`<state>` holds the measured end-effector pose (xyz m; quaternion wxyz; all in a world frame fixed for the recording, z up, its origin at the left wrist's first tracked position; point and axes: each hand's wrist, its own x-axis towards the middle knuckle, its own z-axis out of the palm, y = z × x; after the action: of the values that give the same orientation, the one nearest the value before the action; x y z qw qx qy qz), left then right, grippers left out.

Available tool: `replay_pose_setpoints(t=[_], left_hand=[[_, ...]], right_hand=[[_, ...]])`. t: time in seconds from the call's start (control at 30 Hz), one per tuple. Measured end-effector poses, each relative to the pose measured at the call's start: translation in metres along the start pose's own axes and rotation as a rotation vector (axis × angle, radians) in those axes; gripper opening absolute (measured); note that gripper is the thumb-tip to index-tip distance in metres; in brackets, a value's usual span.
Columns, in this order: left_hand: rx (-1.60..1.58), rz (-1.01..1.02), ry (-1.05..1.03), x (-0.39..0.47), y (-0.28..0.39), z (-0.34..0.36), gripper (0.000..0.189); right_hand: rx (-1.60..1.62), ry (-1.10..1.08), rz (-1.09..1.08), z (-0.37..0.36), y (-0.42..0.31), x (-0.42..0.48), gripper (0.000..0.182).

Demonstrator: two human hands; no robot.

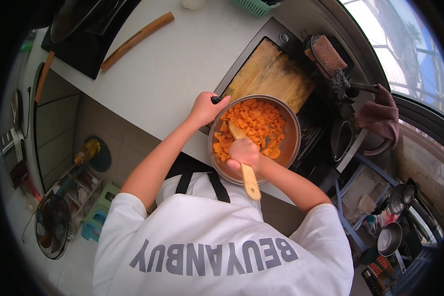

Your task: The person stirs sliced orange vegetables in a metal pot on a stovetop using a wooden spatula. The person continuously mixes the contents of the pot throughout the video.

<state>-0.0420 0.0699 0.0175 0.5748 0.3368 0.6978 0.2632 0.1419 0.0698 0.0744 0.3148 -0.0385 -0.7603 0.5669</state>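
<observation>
A round metal pan [293, 138] stands in front of me at the counter's edge, partly over a wooden cutting board. Inside it lie many chopped orange vegetable pieces [257, 120], some small and some in larger flat slices. My left hand [207, 109] holds the pan's black handle at its upper left. In my right hand [246, 151] is a wooden spatula [251, 181], gripped around the middle of its shaft. The spatula's blade rests among the orange pieces, while its handle end reaches past the pan's near rim towards my body.
The wooden cutting board [264, 74] lies over a metal-framed recess in the white counter [162, 77]. Beyond are a curved wooden stick [137, 40] and a green plastic basket [253, 6]. At right are a steel-wool scrubber [340, 83], a brown cloth [379, 114] and a rack with pans [390, 238].
</observation>
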Motion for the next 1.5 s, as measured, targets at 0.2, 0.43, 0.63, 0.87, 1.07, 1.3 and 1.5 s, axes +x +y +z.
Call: replay_pose_setpoints(t=[0.2, 0.43, 0.63, 0.87, 1.07, 1.3, 1.5], left_hand=[[0.047, -0.101, -0.118, -0.008, 0.012, -0.009, 0.038], [0.170, 0.861, 0.141, -0.115, 0.051, 0.018, 0.036], [-0.248, 0.686, -0.048, -0.139, 0.045, 0.068, 0.060], [-0.349, 0.601, 0.036, -0.126, 0.001, 0.093, 0.058], [-0.438, 0.489, 0.093, -0.128, 0.016, 0.093, 0.050], [-0.396, 0.581, 0.013, -0.134, 0.027, 0.089, 0.052], [-0.335, 0.659, 0.000, -0.127, 0.021, 0.091, 0.049]], right_hand=[[0.220, 0.606, 0.227, -0.033, -0.017, -0.004, 0.042], [0.069, 0.453, -0.004, -0.005, -0.056, -0.024, 0.047], [0.001, 0.769, -0.009, 0.063, -0.019, -0.025, 0.022], [-0.049, 0.717, 0.070, 0.064, -0.012, -0.041, 0.023], [-0.058, 0.723, 0.081, 0.061, -0.015, -0.035, 0.024], [-0.014, 0.751, 0.058, 0.052, -0.035, -0.030, 0.026], [-0.027, 0.769, 0.065, 0.052, -0.029, -0.030, 0.028]])
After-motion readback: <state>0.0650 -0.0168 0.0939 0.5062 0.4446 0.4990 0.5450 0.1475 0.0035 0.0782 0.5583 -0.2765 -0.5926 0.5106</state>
